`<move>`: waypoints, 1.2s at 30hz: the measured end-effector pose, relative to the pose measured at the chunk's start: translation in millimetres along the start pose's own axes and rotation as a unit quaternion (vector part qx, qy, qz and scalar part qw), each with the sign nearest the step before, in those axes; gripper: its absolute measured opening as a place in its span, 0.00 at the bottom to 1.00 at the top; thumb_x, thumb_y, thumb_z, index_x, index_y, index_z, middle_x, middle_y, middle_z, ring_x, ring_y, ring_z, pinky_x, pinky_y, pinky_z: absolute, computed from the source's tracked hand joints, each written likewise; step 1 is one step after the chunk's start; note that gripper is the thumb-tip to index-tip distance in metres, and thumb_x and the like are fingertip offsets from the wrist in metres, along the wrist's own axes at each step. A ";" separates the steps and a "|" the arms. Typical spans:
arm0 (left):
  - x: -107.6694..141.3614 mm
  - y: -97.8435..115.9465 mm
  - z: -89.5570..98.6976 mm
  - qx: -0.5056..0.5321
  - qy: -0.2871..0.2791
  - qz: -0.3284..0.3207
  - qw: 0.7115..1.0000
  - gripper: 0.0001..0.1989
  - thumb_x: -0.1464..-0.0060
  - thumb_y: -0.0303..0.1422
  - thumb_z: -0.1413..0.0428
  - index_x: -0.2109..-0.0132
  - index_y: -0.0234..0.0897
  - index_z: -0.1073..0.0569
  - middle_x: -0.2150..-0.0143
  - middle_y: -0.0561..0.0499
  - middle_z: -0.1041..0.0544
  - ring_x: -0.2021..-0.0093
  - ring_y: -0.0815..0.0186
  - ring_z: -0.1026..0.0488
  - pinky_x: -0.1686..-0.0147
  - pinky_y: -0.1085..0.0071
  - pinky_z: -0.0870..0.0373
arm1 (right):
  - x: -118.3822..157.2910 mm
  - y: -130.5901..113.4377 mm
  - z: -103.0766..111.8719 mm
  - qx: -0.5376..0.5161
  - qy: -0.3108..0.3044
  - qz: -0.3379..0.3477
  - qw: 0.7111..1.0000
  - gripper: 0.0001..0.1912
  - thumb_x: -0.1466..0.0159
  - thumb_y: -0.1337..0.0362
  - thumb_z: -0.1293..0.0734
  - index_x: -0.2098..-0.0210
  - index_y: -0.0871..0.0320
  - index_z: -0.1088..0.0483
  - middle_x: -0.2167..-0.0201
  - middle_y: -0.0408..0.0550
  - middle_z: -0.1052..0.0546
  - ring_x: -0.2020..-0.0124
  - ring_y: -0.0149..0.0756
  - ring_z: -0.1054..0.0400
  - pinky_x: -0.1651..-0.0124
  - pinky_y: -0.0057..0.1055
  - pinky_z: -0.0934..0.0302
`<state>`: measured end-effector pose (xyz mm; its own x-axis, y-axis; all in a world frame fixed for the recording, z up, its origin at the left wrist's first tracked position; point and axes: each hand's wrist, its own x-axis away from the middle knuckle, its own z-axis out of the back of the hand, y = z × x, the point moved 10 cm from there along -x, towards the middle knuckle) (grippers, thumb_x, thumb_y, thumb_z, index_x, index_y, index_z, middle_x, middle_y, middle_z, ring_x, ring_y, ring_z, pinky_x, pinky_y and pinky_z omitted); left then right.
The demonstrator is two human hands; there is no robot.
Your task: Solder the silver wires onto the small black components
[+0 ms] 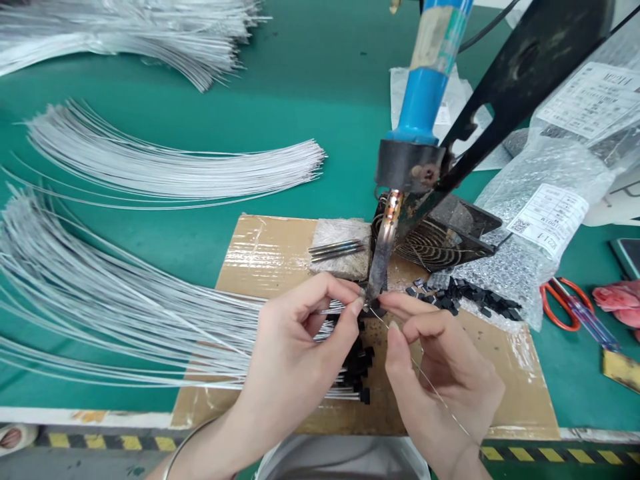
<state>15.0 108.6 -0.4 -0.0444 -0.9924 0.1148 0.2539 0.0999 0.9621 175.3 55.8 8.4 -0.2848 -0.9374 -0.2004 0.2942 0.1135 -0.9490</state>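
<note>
My left hand (300,353) pinches the end of a thin white wire just under the tip of a soldering iron (427,100). The small part at the fingertips is mostly hidden. Thumb and fingers of my right hand (445,373) close on a strand of solder wire (434,389), whose upper end meets the iron's tip. The iron hangs tip down from a black metal bracket (520,73). Under my left hand, a bundle of white wires (200,313) lies across a cardboard sheet (270,257), many with black connectors (363,360) on their ends.
A small fan (435,240) stands behind the iron. Metal rods (337,250) rest on a pale pad. Loose black pieces (460,293), a labelled bubble-wrap bag (540,207) and orange-handled scissors (565,303) lie right. More wire bundles (175,163) lie back left.
</note>
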 end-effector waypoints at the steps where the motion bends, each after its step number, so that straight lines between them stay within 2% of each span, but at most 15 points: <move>1: 0.2 -0.2 0.4 -0.002 0.001 0.000 1.000 0.07 0.44 0.27 0.42 0.70 0.38 0.24 0.69 0.53 0.17 0.69 0.68 0.22 0.76 0.76 0.34 | 0.1 -0.2 -0.2 -0.003 -0.001 0.005 1.000 0.10 0.36 0.74 0.31 0.68 0.52 0.31 0.53 0.45 0.16 0.51 0.34 0.19 0.48 0.29 0.28; 11: -0.4 -2.1 2.5 -0.017 0.010 0.000 1.000 0.05 0.45 0.28 0.41 0.70 0.38 0.23 0.68 0.51 0.18 0.68 0.66 0.21 0.78 0.76 0.35 | 0.1 0.9 -2.1 0.001 -0.004 0.016 1.000 0.10 0.36 0.74 0.31 0.67 0.52 0.30 0.53 0.44 0.16 0.51 0.36 0.19 0.48 0.31 0.27; 20: 0.5 -4.5 1.1 -0.022 0.004 0.006 1.000 0.06 0.45 0.29 0.42 0.70 0.38 0.24 0.67 0.51 0.17 0.65 0.64 0.19 0.74 0.75 0.30 | 1.3 -2.3 -2.8 0.024 -0.011 0.011 1.000 0.08 0.34 0.72 0.32 0.67 0.53 0.31 0.54 0.50 0.16 0.53 0.40 0.19 0.51 0.37 0.25; 29: 3.1 -5.3 1.8 -0.016 0.007 0.001 1.000 0.06 0.43 0.29 0.41 0.69 0.39 0.24 0.66 0.51 0.18 0.62 0.63 0.19 0.72 0.75 0.29 | 4.3 -3.3 -3.7 0.039 -0.014 0.026 0.999 0.09 0.34 0.72 0.31 0.65 0.50 0.31 0.53 0.47 0.16 0.55 0.40 0.19 0.52 0.36 0.26; 36: 1.8 -4.8 2.3 -0.012 0.009 0.004 1.000 0.06 0.45 0.29 0.41 0.70 0.38 0.23 0.67 0.51 0.18 0.63 0.64 0.19 0.71 0.75 0.28 | 5.4 -4.4 -3.0 0.048 -0.007 0.041 0.998 0.10 0.35 0.73 0.31 0.65 0.50 0.31 0.53 0.45 0.16 0.56 0.37 0.18 0.53 0.33 0.26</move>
<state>11.5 106.6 -4.3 -0.0252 -0.9928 0.1175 0.2775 0.1060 0.9549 169.7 51.3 10.8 -0.2442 -0.9305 -0.2729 0.4016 0.1591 -0.9019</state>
